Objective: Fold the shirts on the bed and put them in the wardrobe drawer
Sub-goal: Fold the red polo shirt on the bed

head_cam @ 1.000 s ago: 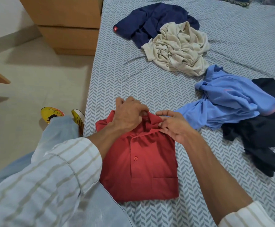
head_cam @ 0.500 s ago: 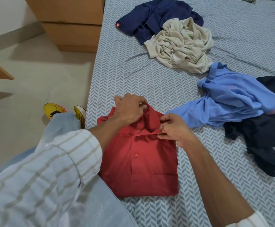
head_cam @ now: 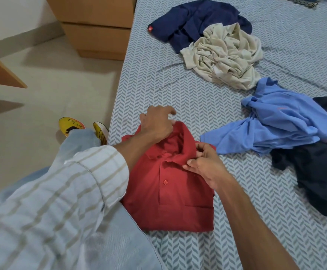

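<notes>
Red shirt [head_cam: 170, 191], folded, lower centre; long axis toward viewer. Collar pinched by left hand [head_cam: 156, 124] and right hand [head_cam: 203, 164], both at far end.

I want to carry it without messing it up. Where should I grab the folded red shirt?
Slide flat hands under the red shirt from its left and right folded edges, near the middle. It lies as a neat rectangle on the bed; lifting by the collar would probably let the folds drop open.
</notes>
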Demonstrator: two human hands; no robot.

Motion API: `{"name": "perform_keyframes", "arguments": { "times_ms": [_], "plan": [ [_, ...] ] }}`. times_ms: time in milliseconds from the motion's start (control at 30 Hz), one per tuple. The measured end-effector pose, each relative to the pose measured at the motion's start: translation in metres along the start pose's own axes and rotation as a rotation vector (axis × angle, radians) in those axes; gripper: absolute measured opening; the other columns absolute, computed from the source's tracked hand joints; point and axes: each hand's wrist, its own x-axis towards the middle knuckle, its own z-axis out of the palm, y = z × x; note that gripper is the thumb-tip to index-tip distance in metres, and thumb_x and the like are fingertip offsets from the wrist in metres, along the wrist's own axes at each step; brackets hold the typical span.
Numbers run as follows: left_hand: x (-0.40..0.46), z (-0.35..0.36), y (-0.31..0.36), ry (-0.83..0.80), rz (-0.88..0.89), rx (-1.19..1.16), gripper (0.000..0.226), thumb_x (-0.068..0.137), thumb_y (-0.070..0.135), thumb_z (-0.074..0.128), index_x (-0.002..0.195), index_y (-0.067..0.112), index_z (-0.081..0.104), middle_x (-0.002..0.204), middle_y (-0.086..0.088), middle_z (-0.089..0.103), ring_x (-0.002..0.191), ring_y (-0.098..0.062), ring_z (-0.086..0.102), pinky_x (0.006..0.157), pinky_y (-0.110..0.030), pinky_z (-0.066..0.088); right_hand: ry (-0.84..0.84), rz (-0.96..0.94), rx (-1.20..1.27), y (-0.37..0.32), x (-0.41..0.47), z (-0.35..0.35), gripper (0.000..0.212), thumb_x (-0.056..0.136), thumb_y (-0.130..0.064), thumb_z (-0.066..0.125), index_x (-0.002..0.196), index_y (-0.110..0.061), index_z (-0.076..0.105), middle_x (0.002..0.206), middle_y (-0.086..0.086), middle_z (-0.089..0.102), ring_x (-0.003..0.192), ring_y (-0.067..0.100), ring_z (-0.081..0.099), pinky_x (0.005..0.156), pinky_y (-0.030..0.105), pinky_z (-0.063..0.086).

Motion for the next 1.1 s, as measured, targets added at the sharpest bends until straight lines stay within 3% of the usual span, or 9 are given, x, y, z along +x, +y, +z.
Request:
{"name": "perform_keyframes", "arguments": {
  "times_ms": [133,233,333,433,533,633,833,933,1100],
  "plan": [
    [-0.023,0.005,-0.003,0.085,0.104,-0.042,0.023,0.082,0.016,0.061,0.105,0.019,0.066,0.093,0.005,0.066,0.095,-0.018,0.062,0.093,-0.046,0.051,0.019,-0.064,-0.284,-0.006,-0.002,-0.005,0.053,0.084,0.008,0.069,0.125,-0.015,0.044,0.095,0.014,0.067,0.08,0.023,0.075,0.067,0.034,0.062],
    [-0.043,0.011,-0.002,-0.06,0.104,-0.057,0.013,0.088,0.03,0.058,0.089,0.023,0.07,0.079,0.015,0.063,0.085,-0.013,0.064,0.094,-0.046,0.049,0.077,-0.199,-0.668,-0.021,0.001,-0.018,0.058,0.082,-0.007,0.07,0.129,-0.028,0.044,0.081,0.002,0.07,0.071,0.02,0.072,0.07,0.037,0.061],
    [-0.053,0.014,0.003,-0.171,-0.009,-0.091,0.024,0.09,0.05,0.062,0.092,0.028,0.07,0.085,0.015,0.067,0.091,-0.01,0.061,0.1,-0.042,0.034,0.108,-0.527,-1.031,-0.047,0.015,-0.022,0.057,0.084,-0.001,0.059,0.133,-0.032,0.055,0.094,-0.007,0.064,0.075,0.004,0.058,0.07,0.012,0.044],
    [-0.054,0.017,0.013,-0.22,-0.114,-0.162,0.034,0.08,0.058,0.072,0.09,0.025,0.071,0.083,0.011,0.07,0.086,-0.007,0.059,0.086,-0.038,0.027,-0.103,-0.714,-1.208,-0.071,0.039,-0.019,0.049,0.084,0.005,0.059,0.12,-0.027,0.072,0.096,-0.004,0.052,0.084,0.006,0.049,0.078,0.021,0.043],
    [-0.052,0.02,0.019,-0.223,-0.218,-0.234,0.038,0.075,0.056,0.079,0.073,0.019,0.068,0.071,0.01,0.068,0.075,-0.007,0.059,0.076,-0.035,0.028,-0.346,-0.726,-1.476,-0.092,0.055,-0.01,0.043,0.084,0.002,0.066,0.117,-0.023,0.075,0.08,-0.018,0.045,0.091,0.009,0.048,0.077,0.024,0.04],
    [-0.05,0.016,0.025,-0.279,-0.278,-0.369,0.034,0.079,0.043,0.082,0.066,0.019,0.06,0.06,0.009,0.057,0.063,-0.007,0.053,0.058,-0.025,0.026,-0.449,-0.644,-1.674,-0.106,0.059,0.0,0.032,0.085,-0.006,0.071,0.112,-0.024,0.077,0.084,-0.011,0.052,0.09,0.013,0.053,0.083,0.033,0.047],
    [-0.056,0.013,0.027,-0.277,-0.28,-0.389,0.024,0.083,0.025,0.078,0.074,0.021,0.057,0.069,0.007,0.057,0.064,-0.004,0.05,0.06,-0.021,0.024,-0.34,-0.677,-1.522,-0.101,0.066,-0.013,0.022,0.078,-0.016,0.082,0.097,-0.027,0.081,0.08,-0.016,0.053,0.081,0.005,0.052,0.07,0.013,0.035],
    [-0.061,0.016,0.022,-0.171,-0.205,-0.248,0.016,0.079,0.033,0.078,0.078,0.024,0.065,0.072,0.012,0.065,0.072,-0.002,0.053,0.078,-0.032,0.023,-0.284,-0.706,-1.449,-0.094,0.062,-0.022,0.02,0.077,-0.013,0.081,0.094,-0.023,0.081,0.073,-0.02,0.051,0.073,0.003,0.049,0.068,0.013,0.034],
    [-0.073,0.018,0.002,-0.074,0.024,0.028,0.014,0.083,0.037,0.073,0.076,0.025,0.073,0.064,0.011,0.064,0.084,-0.008,0.058,0.082,-0.036,0.021,-0.217,-0.768,-1.351,-0.08,0.06,-0.025,0.024,0.072,-0.012,0.083,0.093,-0.023,0.081,0.084,-0.007,0.055,0.07,-0.003,0.045,0.077,0.03,0.044]
  ]
}}
